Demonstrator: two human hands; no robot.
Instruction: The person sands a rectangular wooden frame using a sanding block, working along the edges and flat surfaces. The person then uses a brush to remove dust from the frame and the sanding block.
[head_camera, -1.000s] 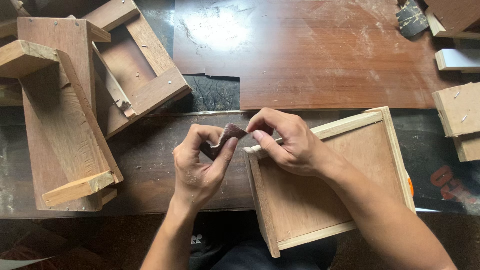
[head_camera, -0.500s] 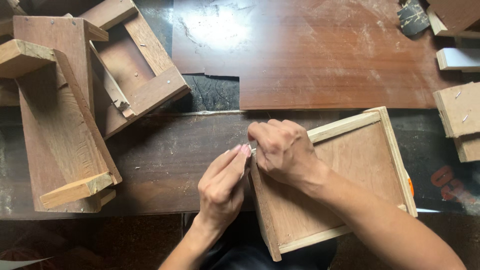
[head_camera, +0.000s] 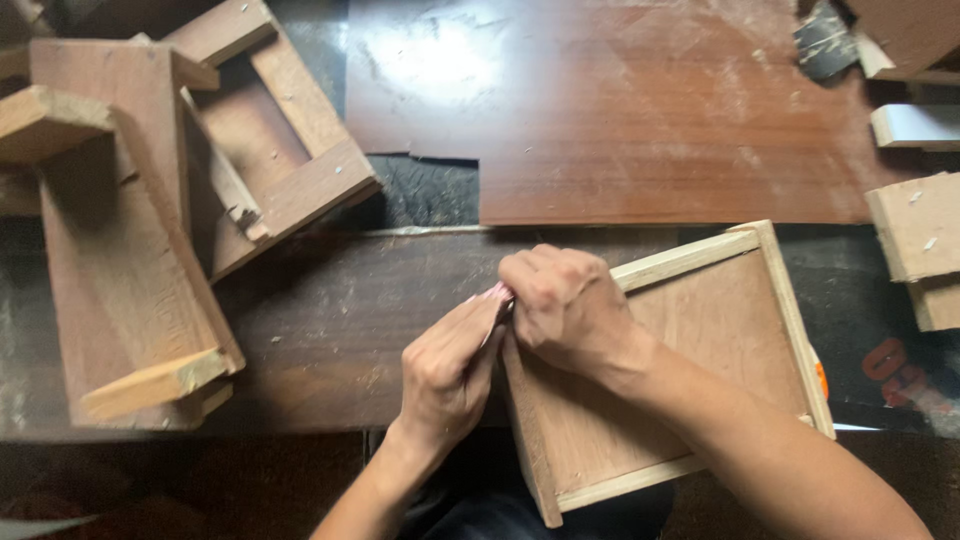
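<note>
Your left hand (head_camera: 450, 365) and right hand (head_camera: 565, 305) meet at wooden tray (head_camera: 700, 370) near-left corner, fingers pinched together there; what they grip, cannot tell. Tray overhangs tabletop (head_camera: 330, 320) near edge. Open tabletop left of hands.

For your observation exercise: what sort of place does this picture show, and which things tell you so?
Probably a woodworking shop. A dark, scuffed workbench carries a shallow wooden tray frame, rough wooden assemblies and a dusty plywood sheet.
</note>
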